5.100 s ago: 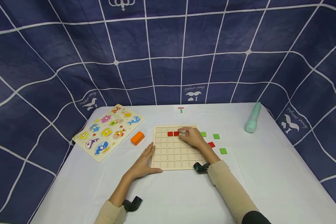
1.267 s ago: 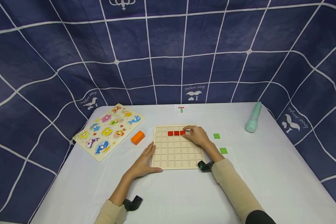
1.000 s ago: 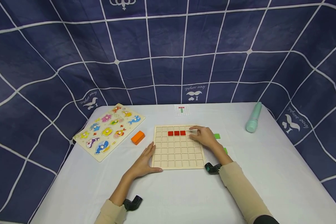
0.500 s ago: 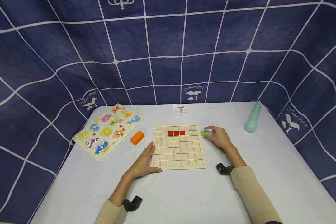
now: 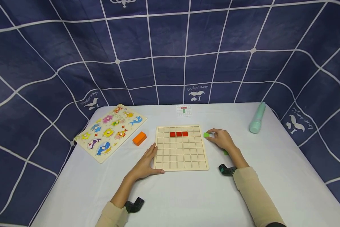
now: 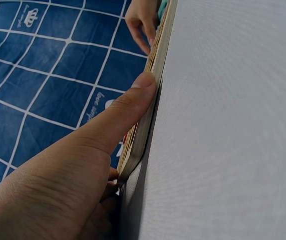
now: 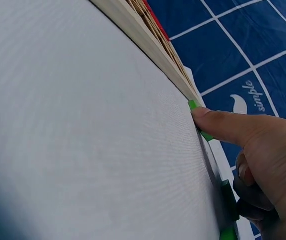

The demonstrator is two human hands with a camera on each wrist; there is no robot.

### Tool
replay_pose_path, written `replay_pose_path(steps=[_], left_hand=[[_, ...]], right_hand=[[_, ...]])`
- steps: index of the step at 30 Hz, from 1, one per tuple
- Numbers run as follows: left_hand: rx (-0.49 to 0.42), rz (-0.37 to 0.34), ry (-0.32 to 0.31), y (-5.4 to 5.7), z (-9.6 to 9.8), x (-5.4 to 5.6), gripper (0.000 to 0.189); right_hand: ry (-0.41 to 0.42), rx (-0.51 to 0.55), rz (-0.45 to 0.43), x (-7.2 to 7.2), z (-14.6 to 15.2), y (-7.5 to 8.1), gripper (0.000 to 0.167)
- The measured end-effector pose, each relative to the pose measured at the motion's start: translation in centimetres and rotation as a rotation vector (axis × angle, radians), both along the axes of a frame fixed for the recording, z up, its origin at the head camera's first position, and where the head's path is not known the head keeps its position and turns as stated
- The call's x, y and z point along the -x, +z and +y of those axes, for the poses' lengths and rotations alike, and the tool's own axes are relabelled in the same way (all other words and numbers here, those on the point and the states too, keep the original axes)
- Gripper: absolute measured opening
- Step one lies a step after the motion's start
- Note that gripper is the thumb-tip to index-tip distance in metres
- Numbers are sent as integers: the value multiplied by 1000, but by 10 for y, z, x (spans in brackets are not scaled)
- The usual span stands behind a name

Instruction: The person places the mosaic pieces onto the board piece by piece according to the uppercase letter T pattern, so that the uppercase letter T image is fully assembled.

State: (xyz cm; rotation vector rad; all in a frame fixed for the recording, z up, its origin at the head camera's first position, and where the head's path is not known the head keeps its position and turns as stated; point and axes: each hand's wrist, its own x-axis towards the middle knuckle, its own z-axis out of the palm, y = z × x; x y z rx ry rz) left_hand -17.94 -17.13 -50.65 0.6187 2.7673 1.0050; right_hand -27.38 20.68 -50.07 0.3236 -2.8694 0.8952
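A wooden grid board point(image 5: 181, 154) lies flat on the table, with three red tiles point(image 5: 179, 134) side by side in its second row. My left hand point(image 5: 143, 165) rests at the near left corner, fingers straight along the left side and thumb on the front edge; the left wrist view shows the thumb point(image 6: 127, 105) against the board's rim. Just right of the board, my right hand point(image 5: 222, 139) pinches a green tile point(image 5: 206, 135) between thumb and index finger. Another green tile point(image 5: 225, 152) is partly covered by the right wrist.
A pattern card point(image 5: 184, 111) with a red and green T lies behind the board. To the left are an orange block point(image 5: 139, 138) and an animal peg puzzle point(image 5: 110, 132). A mint-green microphone-shaped thing point(image 5: 257, 118) lies at the back right, before the blue checked curtain point(image 5: 170, 72).
Since the earliest frame a third red tile has joined the row. My right hand has left the board, moving right to the green tile. My left hand has stayed put.
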Motion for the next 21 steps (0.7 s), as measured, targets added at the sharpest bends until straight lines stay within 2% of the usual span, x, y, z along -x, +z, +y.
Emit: replay_pose_path(steps=[7,12,21], left_hand=[[4,-3,1,0,1,1,117],[0,-4,4,-1,1,0,117],[1,2,-5,-2,0,1,118]], right_hand=[[0,15,11,-2,1,0,33],[26,43,56,-5,-3,9,32],[101,74,77,-7,-46,32,35]])
